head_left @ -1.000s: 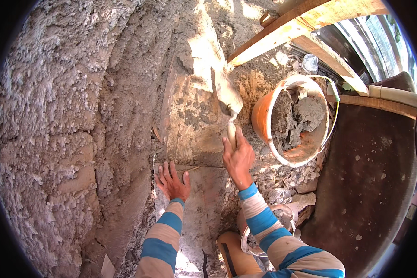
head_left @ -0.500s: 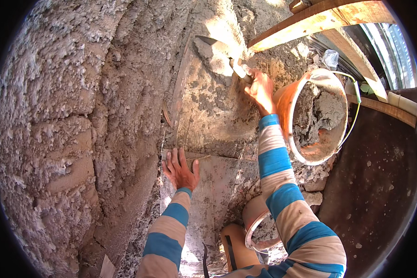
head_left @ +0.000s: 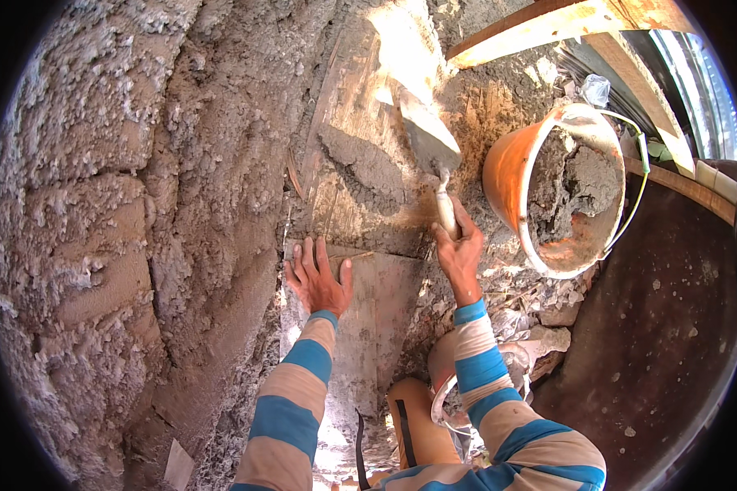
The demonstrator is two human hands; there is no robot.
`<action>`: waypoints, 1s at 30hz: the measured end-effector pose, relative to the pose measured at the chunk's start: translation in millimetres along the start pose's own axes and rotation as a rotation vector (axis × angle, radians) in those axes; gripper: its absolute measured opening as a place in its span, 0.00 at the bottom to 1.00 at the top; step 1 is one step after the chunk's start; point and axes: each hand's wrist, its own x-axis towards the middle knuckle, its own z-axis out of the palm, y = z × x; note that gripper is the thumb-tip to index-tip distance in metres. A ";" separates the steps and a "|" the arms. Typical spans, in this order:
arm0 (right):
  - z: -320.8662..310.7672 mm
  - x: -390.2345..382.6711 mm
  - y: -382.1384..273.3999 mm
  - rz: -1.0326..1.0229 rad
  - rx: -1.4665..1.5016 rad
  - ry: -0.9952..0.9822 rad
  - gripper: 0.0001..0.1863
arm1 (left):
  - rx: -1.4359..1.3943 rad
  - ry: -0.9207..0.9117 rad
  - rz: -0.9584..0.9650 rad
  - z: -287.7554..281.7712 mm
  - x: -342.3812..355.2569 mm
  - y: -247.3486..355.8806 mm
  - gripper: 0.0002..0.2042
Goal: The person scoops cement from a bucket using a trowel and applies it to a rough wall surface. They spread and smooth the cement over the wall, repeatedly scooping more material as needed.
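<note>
From where I am standing, the orange bucket [head_left: 508, 176] is serving as reference. Right hand [head_left: 460, 250]: back upward, fingers closing around the handle of a trowel [head_left: 431, 143], just left of the bucket and a little nearer the person. The right forearm is reaching forward from the person's side of the bucket, its elbow bending outward. Left hand [head_left: 318, 280]: holding nothing, palm facing down, fingers spreading and pointing away from the person, thumb standing apart; it is resting on a grey board [head_left: 377, 319], farther left of the bucket than the right hand.

Trowel: lying left of the bucket, its blade is pointing away from the person and slightly leftward, away from the bucket. Its long axis is running from the handle, near the bucket, to the far tip. A patch of mortar [head_left: 364, 168] is sitting left of the blade, well apart from the bucket.
</note>
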 end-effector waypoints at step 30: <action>-11.3 97.8 0.7 -0.518 -0.411 -0.591 0.28 | -0.022 0.036 -0.013 0.6 2.3 -1.2 0.42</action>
